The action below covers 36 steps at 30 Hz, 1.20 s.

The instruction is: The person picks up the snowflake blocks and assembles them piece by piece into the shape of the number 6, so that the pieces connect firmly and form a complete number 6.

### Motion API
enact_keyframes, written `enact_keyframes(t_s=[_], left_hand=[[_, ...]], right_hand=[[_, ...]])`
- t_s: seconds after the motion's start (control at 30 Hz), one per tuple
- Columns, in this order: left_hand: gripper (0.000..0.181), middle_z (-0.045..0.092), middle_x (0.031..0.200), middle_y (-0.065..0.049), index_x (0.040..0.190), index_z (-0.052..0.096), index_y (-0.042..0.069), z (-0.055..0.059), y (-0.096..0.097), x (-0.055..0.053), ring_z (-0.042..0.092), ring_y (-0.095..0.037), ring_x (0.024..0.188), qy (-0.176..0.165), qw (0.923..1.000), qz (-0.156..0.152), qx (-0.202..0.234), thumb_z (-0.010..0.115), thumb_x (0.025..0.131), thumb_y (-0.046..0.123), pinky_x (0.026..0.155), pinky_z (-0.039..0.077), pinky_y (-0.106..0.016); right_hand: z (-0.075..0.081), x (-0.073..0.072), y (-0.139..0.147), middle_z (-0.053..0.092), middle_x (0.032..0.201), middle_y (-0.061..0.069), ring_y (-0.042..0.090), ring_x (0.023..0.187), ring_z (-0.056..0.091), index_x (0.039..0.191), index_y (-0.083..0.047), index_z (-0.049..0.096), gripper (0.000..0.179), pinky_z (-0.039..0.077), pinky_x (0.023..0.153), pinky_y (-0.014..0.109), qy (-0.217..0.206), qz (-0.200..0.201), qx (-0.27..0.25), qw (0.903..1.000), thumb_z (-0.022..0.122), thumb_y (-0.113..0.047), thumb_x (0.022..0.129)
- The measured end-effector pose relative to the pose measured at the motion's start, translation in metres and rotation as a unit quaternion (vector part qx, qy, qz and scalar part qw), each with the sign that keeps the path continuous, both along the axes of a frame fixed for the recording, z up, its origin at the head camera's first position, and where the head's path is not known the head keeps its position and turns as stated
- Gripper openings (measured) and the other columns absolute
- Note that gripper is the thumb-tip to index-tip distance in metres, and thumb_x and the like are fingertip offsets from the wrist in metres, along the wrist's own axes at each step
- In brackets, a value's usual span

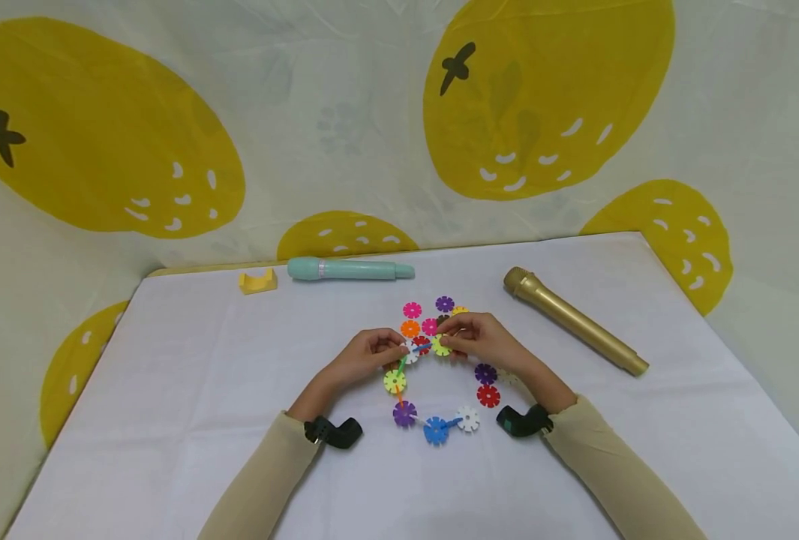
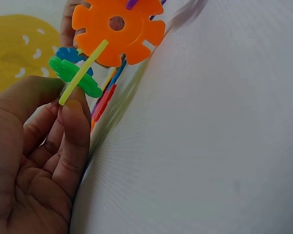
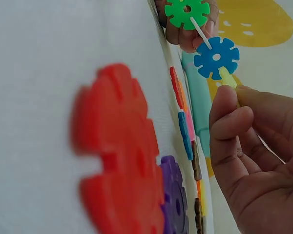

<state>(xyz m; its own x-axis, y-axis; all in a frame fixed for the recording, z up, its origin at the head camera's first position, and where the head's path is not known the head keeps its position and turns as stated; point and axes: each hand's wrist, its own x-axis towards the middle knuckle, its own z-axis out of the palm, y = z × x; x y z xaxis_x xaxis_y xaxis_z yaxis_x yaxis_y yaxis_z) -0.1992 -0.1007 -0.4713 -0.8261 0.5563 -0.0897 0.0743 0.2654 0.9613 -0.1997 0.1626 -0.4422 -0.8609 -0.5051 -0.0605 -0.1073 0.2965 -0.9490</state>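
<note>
A curved chain of slotted plastic snowflake discs hangs between both hands in the head view and bends round toward the person. My left hand (image 1: pixel 368 357) pinches the white disc (image 1: pixel 410 352) near the chain's upper end. Fingers of my right hand (image 1: pixel 485 341) grip the yellow-green end disc (image 1: pixel 442 345), seen edge-on in the right wrist view. A blue disc (image 3: pixel 216 57) links these two. Below the left fingers, a green disc (image 2: pixel 75 77), another yellow-green disc (image 1: pixel 394 382) and an orange disc (image 2: pixel 116 31) continue the chain. Farther along come a purple disc (image 1: pixel 404 414) and a blue one (image 1: pixel 436 431).
Several loose discs lie behind the hands, among them a pink disc (image 1: pixel 412 310). A red disc (image 1: pixel 488 396) and a purple disc (image 1: pixel 485 373) lie near the right wrist. Farther back are a teal microphone (image 1: pixel 358 269), a gold microphone (image 1: pixel 575 319) and a yellow stand (image 1: pixel 258 282).
</note>
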Motion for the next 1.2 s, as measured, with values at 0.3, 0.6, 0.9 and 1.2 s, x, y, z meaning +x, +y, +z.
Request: enact_keyframes(t_s=[0.3,0.6,0.9,1.2], left_hand=[[0.018,0.064,0.082,-0.003,0.104,0.064,-0.001,0.002,0.001,0.0,0.057,-0.014,0.068,0.0,0.9999,-0.01,0.0,0.062,0.097,0.015,0.066,0.051,-0.022],[0.017,0.063,0.079,-0.004,0.103,0.064,-0.001,0.004,-0.001,0.001,0.057,-0.015,0.068,0.002,0.9998,-0.019,-0.004,0.062,0.096,0.015,0.064,0.05,-0.021],[0.015,0.063,0.079,-0.003,0.101,0.065,-0.002,-0.002,-0.002,0.0,0.057,-0.014,0.067,0.004,0.9997,-0.025,0.005,0.061,0.097,0.012,0.065,0.051,-0.021],[0.015,0.064,0.08,-0.002,0.1,0.066,-0.001,0.001,-0.001,0.001,0.056,-0.013,0.068,0.023,0.9997,-0.005,-0.012,0.062,0.096,0.013,0.065,0.05,-0.021]], right_hand=[[-0.002,0.001,-0.003,0.068,0.086,0.012,0.023,0.064,0.065,0.113,0.002,0.067,0.025,0.053,0.056,0.026,-0.015,-0.02,0.0,0.9997,0.067,-0.014,0.093],[-0.003,0.004,-0.008,0.069,0.085,0.01,0.023,0.063,0.064,0.112,0.003,0.068,0.024,0.05,0.056,0.024,0.01,-0.015,0.003,0.9998,0.068,-0.012,0.092],[-0.009,0.005,-0.012,0.069,0.084,0.013,0.021,0.062,0.064,0.109,0.006,0.068,0.023,0.051,0.055,0.024,0.02,-0.009,0.015,0.9996,0.066,-0.01,0.093],[-0.008,0.006,-0.013,0.07,0.084,0.016,0.017,0.061,0.063,0.109,0.009,0.067,0.022,0.05,0.054,0.022,0.001,-0.036,-0.015,0.9992,0.066,-0.006,0.092]])
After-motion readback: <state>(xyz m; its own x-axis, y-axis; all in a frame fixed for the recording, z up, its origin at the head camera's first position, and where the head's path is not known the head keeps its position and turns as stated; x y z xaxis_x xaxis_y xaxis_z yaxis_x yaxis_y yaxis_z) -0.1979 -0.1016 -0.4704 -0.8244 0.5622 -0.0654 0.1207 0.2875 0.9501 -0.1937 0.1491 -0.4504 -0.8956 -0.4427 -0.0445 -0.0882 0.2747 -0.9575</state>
